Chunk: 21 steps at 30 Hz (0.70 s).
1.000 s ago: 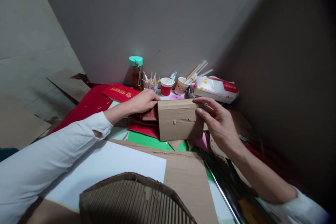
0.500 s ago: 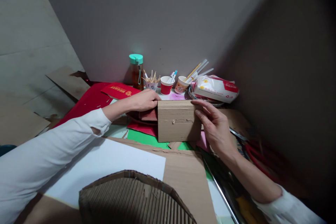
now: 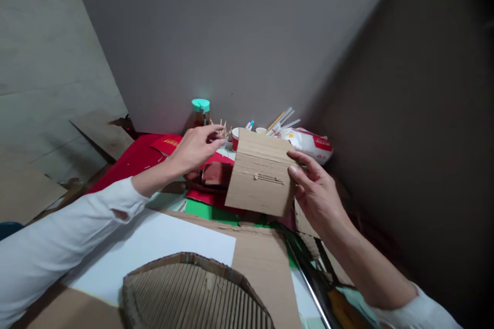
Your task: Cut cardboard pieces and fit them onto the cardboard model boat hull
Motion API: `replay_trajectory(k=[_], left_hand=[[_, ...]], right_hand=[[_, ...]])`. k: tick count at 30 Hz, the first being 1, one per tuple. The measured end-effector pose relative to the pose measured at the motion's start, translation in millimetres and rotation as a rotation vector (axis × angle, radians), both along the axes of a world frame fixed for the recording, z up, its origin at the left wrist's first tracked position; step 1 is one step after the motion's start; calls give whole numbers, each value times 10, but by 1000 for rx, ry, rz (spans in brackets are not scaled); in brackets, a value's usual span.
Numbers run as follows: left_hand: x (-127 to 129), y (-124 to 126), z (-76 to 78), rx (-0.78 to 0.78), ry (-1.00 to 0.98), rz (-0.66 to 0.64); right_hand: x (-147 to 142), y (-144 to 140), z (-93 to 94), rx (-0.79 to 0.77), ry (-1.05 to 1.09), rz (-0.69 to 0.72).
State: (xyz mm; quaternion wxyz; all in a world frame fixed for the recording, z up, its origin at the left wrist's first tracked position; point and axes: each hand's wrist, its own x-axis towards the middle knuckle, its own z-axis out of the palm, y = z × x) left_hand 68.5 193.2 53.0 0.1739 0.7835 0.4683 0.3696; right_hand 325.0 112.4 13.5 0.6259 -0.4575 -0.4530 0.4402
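My right hand [image 3: 317, 185] pinches the right edge of a creased piece of cardboard [image 3: 262, 172], thumb in front. The piece hangs tilted above the work surface, with a short torn slit near its middle. My left hand [image 3: 196, 148] is off the cardboard, to its left, with fingers apart and nothing in them. Behind that hand are toothpicks [image 3: 225, 128] and a bottle with a teal lid [image 3: 200, 106]. Closer to me lies a rounded shape of corrugated cardboard [image 3: 196, 293].
White paper [image 3: 185, 247] lies on a brown cardboard sheet [image 3: 262, 272]. Behind the held piece stand a red paper cup [image 3: 235, 140], straws [image 3: 283, 121] and a white-and-red packet [image 3: 309, 145]. Red paper [image 3: 127, 164] is at left; a long metal edge [image 3: 309, 285] is at right.
My left hand has let go of the cardboard's left corner and drawn away to the left. The piece has tilted in my right hand, and its top fold has opened out.
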Motion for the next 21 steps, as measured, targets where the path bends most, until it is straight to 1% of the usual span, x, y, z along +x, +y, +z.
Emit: replay_trajectory(k=[1, 2, 4, 6, 7, 10, 13, 16, 19, 21], left_hand=[[-10, -100, 66, -6, -51, 25], [-13, -213, 124, -34, -92, 17], [6, -464, 203, -155, -147, -84], [51, -719, 232, -301, -187, -212], [75, -837, 236, -353, -211, -255], [112, -1127, 250, -423, -299, -297], [74, -1318, 291, -459, -367, -305], [0, -1463, 322, -529, -404, -321], [-56, -1603, 316, -605, -451, -318], [-72, -1690, 299, -629, -512, -298]], right_hand=[[0, -35, 74, 12, 28, -11], [-2, -76, 145, 25, 52, -21], [-23, -176, 270, 49, 91, -37], [-64, -299, 367, 68, 120, -50], [-91, -369, 407, 73, 133, -56], [-170, -598, 498, 76, 168, -69], [-205, -835, 556, 52, 247, -38], [-193, -1066, 580, 4, 321, 6], [-183, -1310, 568, -102, 335, 44], [-192, -1480, 539, -189, 374, 59]])
